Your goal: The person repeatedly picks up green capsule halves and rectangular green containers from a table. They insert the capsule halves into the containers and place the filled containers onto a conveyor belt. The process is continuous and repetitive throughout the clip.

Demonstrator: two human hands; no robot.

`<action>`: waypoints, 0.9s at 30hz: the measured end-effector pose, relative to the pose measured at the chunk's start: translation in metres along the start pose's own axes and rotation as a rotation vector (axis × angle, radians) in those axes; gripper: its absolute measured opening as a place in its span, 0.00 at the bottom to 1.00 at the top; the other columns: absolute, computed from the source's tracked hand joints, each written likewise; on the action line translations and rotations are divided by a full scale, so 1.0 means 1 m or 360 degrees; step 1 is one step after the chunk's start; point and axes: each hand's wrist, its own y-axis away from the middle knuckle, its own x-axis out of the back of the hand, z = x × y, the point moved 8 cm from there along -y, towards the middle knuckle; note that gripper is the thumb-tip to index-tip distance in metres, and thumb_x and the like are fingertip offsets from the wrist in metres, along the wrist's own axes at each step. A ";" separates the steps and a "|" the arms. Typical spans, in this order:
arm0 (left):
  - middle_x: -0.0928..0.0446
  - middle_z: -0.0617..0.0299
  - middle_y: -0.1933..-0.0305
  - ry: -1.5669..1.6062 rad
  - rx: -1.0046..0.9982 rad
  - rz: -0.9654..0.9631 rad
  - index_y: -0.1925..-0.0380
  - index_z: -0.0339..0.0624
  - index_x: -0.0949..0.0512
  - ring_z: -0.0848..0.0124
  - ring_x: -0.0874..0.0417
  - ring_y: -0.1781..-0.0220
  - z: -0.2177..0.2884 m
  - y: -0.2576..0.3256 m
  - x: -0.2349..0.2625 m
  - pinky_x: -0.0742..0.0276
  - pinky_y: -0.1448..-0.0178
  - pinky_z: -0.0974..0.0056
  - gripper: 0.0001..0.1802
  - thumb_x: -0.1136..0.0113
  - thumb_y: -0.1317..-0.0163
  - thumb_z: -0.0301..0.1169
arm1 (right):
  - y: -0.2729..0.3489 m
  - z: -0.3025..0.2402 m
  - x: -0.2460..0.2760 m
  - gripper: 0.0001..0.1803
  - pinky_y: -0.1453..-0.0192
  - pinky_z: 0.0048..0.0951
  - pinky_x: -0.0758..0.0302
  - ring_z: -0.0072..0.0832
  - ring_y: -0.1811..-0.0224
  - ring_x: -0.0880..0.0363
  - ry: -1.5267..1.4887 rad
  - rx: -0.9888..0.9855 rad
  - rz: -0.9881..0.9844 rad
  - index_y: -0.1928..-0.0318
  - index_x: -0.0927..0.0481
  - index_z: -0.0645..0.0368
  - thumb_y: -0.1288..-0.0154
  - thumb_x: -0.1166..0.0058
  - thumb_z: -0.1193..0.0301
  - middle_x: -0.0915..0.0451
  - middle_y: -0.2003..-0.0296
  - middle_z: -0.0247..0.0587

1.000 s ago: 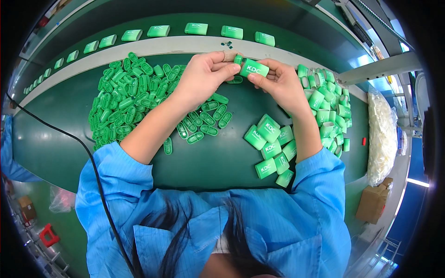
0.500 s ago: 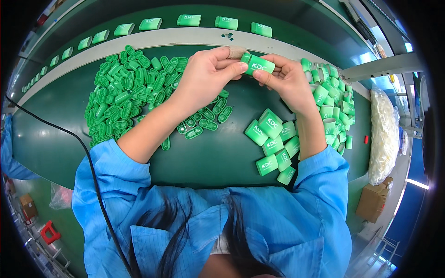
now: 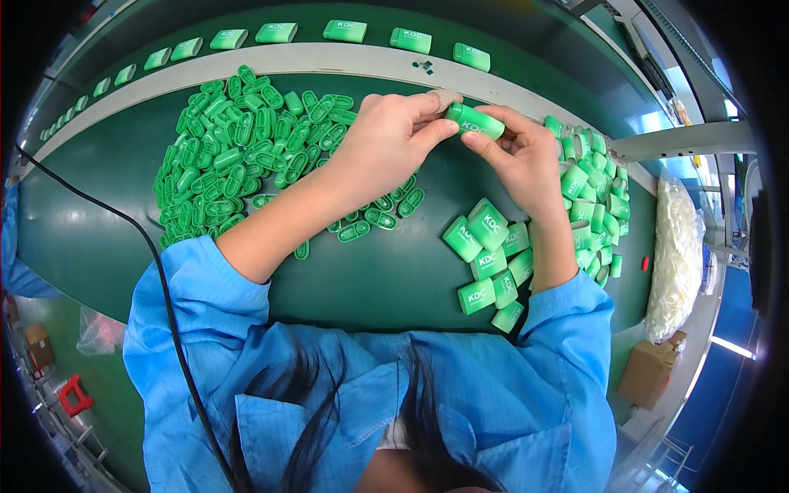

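Note:
Between my two hands, above the far part of the table, is a small green plastic case (image 3: 478,122) with rounded sides and pale lettering. My left hand (image 3: 394,131) pinches its left end, where an end cap sits; a tan wrap covers one finger. My right hand (image 3: 526,164) grips the right end between thumb and fingers. Left of my hands lies a big heap of green oval caps (image 3: 218,160). Beneath my right wrist is a small group of green sleeves (image 3: 488,261), and a larger pile of open-ended green sleeves (image 3: 588,172) lies to the right.
Beyond a pale rail (image 3: 345,59), a row of green cases (image 3: 343,31) stands on a green strip. A metal bar (image 3: 682,146) juts in at the right, near a clear bag of whitish pieces (image 3: 674,255). A black cable (image 3: 148,242) crosses my left side.
Both hands have shifted slightly right in the picture with the case. The cap and sleeve now look closer together. The surrounding scene has also shifted a little.

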 end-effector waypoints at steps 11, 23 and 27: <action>0.23 0.43 0.74 -0.0517 -0.0463 0.0404 0.51 0.32 0.29 0.49 0.20 0.73 0.024 0.018 -0.004 0.25 0.69 0.54 0.17 0.47 0.41 0.22 | 0.008 -0.026 -0.005 0.14 0.75 0.21 0.31 0.16 0.82 0.30 0.0534 0.0168 0.0199 0.60 0.19 0.64 0.48 0.35 0.74 0.21 0.78 0.37; 0.21 0.44 0.66 -0.0611 -0.0428 0.0250 0.47 0.35 0.32 0.50 0.19 0.68 0.008 0.013 -0.010 0.23 0.64 0.58 0.20 0.49 0.43 0.21 | 0.005 -0.018 -0.008 0.14 0.75 0.23 0.33 0.19 0.82 0.31 0.0515 0.0071 0.0172 0.61 0.19 0.63 0.48 0.36 0.70 0.25 0.82 0.38; 0.23 0.47 0.56 -0.0228 -0.0079 0.0174 0.49 0.37 0.30 0.55 0.20 0.58 -0.013 -0.012 0.013 0.25 0.52 0.56 0.20 0.47 0.43 0.23 | -0.037 0.012 0.009 0.17 0.71 0.25 0.30 0.22 0.78 0.28 0.0361 -0.0045 0.0057 0.62 0.19 0.64 0.48 0.36 0.64 0.22 0.79 0.37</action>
